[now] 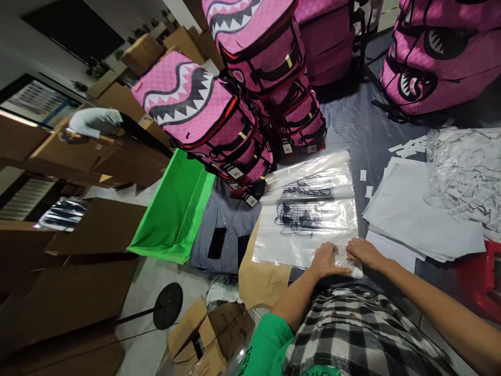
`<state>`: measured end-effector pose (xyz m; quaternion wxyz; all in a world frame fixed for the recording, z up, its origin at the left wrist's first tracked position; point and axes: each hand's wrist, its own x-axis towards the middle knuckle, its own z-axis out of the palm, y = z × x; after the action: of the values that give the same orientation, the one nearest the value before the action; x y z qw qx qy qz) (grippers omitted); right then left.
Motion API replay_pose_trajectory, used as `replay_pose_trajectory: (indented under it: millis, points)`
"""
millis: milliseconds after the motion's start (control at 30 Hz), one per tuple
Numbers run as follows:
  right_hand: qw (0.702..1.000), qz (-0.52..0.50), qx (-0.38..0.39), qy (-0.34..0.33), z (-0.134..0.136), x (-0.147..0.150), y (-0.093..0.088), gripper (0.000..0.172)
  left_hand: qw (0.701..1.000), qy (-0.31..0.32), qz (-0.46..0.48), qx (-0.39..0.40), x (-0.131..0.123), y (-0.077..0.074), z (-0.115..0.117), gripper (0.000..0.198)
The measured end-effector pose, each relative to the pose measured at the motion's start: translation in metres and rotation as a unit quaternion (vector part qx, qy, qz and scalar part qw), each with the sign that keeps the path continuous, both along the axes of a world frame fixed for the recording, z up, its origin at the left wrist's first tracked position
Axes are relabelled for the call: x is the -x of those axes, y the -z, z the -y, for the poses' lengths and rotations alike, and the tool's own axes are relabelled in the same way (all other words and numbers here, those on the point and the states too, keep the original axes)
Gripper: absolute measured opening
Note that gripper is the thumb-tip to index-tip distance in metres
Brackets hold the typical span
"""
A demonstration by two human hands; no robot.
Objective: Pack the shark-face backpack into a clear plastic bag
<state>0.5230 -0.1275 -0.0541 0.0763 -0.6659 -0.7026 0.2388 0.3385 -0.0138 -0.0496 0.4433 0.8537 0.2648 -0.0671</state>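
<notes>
A clear plastic bag (266, 245) with black printing lies flat on the table in front of me, apparently on a stack of the same. Near its lower right corner, my left hand (325, 259) rests on the plastic with the thumb stretched out to the right and the fingers apart from it. Just right of that, my right hand (364, 251) pinches the bag's corner edge between its fingertips. The plastic between both hands is wrinkled and shiny.
Pink backpacks (183, 99) with shark mouths stand behind the bag. White paper sheets (422, 203) and a clear sack of small white packets (469, 167) lie to the right. A phone (216, 243) and green bin (172, 214) are left. A person (96, 124) bends over cartons.
</notes>
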Motion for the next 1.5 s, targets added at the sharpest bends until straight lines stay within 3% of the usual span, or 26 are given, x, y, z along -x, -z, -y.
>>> replay_pose_trajectory:
  millis: [67,100,233,267,367,467,567,667,867,933,1000,1033,1133,1167,1267,1367,1433,1500]
  points:
    - [1.000,-0.009,-0.001,0.004,-0.009,0.001,-0.005,0.012,0.999,0.028,-0.011,-0.039,-0.001,0.002,0.007,0.074]
    - [1.000,-0.013,-0.004,0.009,-0.012,0.002,-0.008,0.013,0.998,0.036,-0.016,-0.056,-0.001,0.004,0.010,0.071]
    - [0.998,-0.024,-0.035,0.055,-0.004,-0.001,-0.026,0.014,0.998,0.004,-0.022,-0.060,0.001,0.010,0.013,0.018]
    - [0.997,-0.026,-0.041,0.063,0.002,-0.002,-0.029,0.016,0.998,-0.012,-0.019,-0.055,0.002,0.011,0.012,0.015]
    - [0.998,-0.038,-0.029,0.039,0.021,-0.007,-0.028,0.014,0.998,-0.061,-0.003,-0.035,0.004,0.012,0.008,0.039]
    - [0.999,-0.035,0.003,0.001,0.028,-0.008,-0.013,0.015,0.996,-0.092,0.013,-0.010,0.006,0.012,0.002,0.055]
    - [1.000,-0.021,0.019,-0.009,0.022,-0.006,0.003,0.016,0.995,-0.098,0.027,0.011,0.007,0.015,-0.008,0.049]
    - [0.999,-0.012,0.024,-0.025,0.015,-0.005,0.007,0.014,0.996,-0.078,0.043,0.023,0.007,0.017,-0.018,0.031]
    - [1.000,0.002,0.007,-0.023,-0.005,-0.004,-0.010,0.009,0.995,0.010,0.087,0.044,0.009,0.012,-0.015,0.005]
    - [1.000,-0.004,-0.001,-0.019,-0.017,-0.004,-0.017,0.010,0.994,0.028,0.100,0.041,0.009,0.012,-0.008,0.030]
    - [1.000,-0.010,-0.013,-0.009,-0.025,-0.003,-0.024,0.013,0.993,0.026,0.114,0.032,0.008,0.016,-0.002,0.054]
    - [1.000,-0.012,-0.023,0.002,-0.027,-0.003,-0.027,0.014,0.992,0.016,0.120,0.028,0.008,0.019,0.000,0.052]
    - [0.997,-0.012,-0.057,0.047,-0.014,-0.004,-0.036,0.018,0.991,-0.038,0.130,0.020,0.007,0.029,0.000,0.020]
    - [0.996,-0.014,-0.063,0.054,-0.005,-0.004,-0.037,0.020,0.990,-0.056,0.131,0.019,0.008,0.032,-0.002,0.023]
    - [0.998,-0.025,-0.053,0.034,0.020,-0.004,-0.028,0.016,0.984,-0.102,0.145,0.021,0.011,0.035,-0.008,0.042]
    - [0.999,-0.023,-0.028,0.011,0.030,-0.002,-0.009,0.012,0.981,-0.108,0.159,0.029,0.015,0.033,-0.014,0.055]
    - [1.000,-0.013,-0.017,0.008,0.028,-0.001,0.002,0.012,0.983,-0.084,0.161,0.037,0.018,0.031,-0.016,0.052]
    - [1.000,-0.008,-0.011,-0.001,0.022,-0.002,0.008,0.013,0.986,-0.047,0.156,0.046,0.020,0.030,-0.017,0.036]
